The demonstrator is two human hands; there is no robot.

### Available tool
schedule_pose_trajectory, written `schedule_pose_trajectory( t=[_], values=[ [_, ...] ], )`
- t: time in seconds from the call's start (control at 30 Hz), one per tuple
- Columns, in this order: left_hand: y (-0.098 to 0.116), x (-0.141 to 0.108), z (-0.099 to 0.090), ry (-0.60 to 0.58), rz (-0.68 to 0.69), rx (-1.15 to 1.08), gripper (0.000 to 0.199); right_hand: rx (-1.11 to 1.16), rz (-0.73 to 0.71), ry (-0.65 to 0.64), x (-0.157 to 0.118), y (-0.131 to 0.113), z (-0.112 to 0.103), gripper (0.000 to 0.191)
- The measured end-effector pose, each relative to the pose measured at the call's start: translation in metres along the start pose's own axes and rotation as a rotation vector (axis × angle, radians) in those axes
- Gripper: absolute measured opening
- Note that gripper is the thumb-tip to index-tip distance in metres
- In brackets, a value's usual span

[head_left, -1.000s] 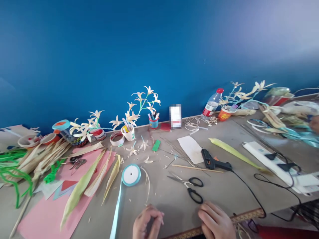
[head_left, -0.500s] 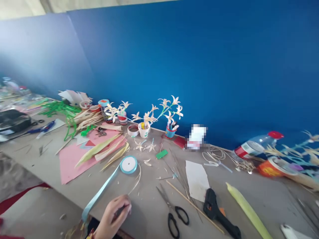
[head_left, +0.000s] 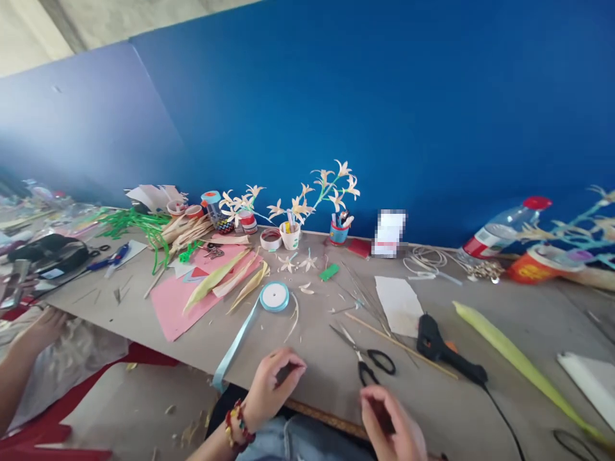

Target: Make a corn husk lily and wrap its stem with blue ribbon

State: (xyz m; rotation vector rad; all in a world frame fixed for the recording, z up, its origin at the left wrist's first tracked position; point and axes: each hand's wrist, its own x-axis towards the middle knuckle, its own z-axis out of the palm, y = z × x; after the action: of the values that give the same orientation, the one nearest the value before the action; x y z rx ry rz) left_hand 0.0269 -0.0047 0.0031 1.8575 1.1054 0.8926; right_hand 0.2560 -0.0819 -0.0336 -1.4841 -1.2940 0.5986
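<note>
My left hand (head_left: 277, 383), with a beaded bracelet on the wrist, is held at the table's front edge. Its thumb and forefinger come together, and anything between them is too small to make out. To the right, my right hand (head_left: 391, 424) also has thumb and forefinger pinched, contents hidden. It is just below the black-handled scissors (head_left: 366, 355), which lie partly spread on the table. A light blue ribbon spool (head_left: 274, 297) lies beyond my left hand, its ribbon (head_left: 235, 349) trailing to the edge. A black glue gun (head_left: 446, 355) rests right of the scissors.
Pale flowers (head_left: 300, 208) stand in small cups along the blue wall (head_left: 384, 115). Husk-like leaves (head_left: 216, 282) lie on pink paper (head_left: 168, 307). White paper (head_left: 398, 306), thin sticks and a yellow-green husk (head_left: 509, 358) are at right. Another person's arm (head_left: 29, 346) is at far left.
The view has tilted down and swung left. My right hand has come into view at the bottom. My left hand is a little farther right, nearer the scissors. Another person's arm now shows.
</note>
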Motion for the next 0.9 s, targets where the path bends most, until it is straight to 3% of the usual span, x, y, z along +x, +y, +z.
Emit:
schedule_pose_trajectory(
  t=[0.1,0.2,0.4,0.5,0.57,0.73,0.9],
  values=[
    [0.017,-0.001,-0.003,-0.136,-0.001,-0.055,0.009,0.169,0.151,-0.017,0.001,-0.025,0.016,0.022],
    [0.033,-0.002,-0.005,-0.248,0.002,-0.157,0.015,0.252,0.261,-0.077,-0.002,-0.047,0.032,0.025],
    [0.042,-0.009,-0.005,-0.158,-0.052,-0.145,0.013,0.248,0.211,-0.166,-0.008,-0.065,0.038,0.029],
    [0.041,-0.011,-0.010,-0.138,0.013,-0.106,0.012,0.185,0.159,-0.216,-0.008,-0.066,0.036,0.028],
    [0.040,-0.010,-0.017,-0.181,0.095,-0.013,0.013,0.112,0.120,-0.279,-0.006,-0.066,0.038,0.024],
    [0.031,-0.007,-0.032,-0.439,0.394,0.451,0.012,-0.020,0.068,-0.490,-0.002,-0.062,0.047,0.018],
    [0.018,-0.012,-0.031,-0.452,0.439,0.570,0.012,0.100,0.218,-0.576,0.003,-0.058,0.050,0.019]
  ],
)
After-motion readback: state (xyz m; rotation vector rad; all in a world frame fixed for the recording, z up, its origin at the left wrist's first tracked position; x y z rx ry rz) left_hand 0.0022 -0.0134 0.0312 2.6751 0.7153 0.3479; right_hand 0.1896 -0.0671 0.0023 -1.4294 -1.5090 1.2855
